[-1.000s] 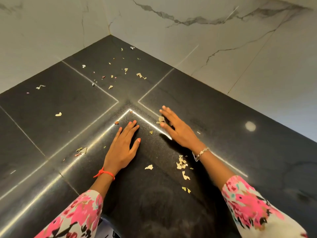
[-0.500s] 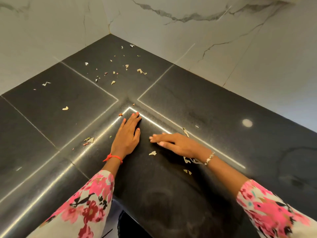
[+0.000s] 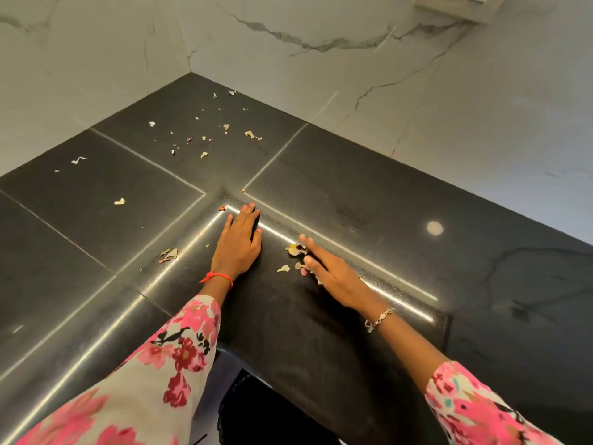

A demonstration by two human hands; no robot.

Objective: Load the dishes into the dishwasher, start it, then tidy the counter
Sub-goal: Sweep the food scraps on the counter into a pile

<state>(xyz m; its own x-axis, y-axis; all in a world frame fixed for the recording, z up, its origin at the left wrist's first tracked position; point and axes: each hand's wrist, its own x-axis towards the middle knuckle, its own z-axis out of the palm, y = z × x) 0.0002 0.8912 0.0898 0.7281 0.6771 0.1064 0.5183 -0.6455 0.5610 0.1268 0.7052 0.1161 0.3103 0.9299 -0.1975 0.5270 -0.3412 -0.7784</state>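
Observation:
A black stone counter (image 3: 353, 194) fills the corner, strewn with small dry peel scraps. My left hand (image 3: 239, 244) lies flat on the counter near the inner corner edge, fingers straight and together. My right hand (image 3: 330, 271) lies flat to its right, fingers straight, pointing left. A small heap of scraps (image 3: 295, 250) sits right at its fingertips, and one loose scrap (image 3: 283, 268) lies between the two hands. No dishes or dishwasher are in view.
More scraps (image 3: 205, 136) are scattered toward the back corner, and a few (image 3: 169, 254) lie left of my left hand. White marble walls (image 3: 321, 59) close the counter at the back. The counter's front edge drops off at the bottom (image 3: 244, 358).
My right hand has swept left and toward me across the counter, pushing scraps into a small heap near my left hand. My left hand has stayed flat in about the same place.

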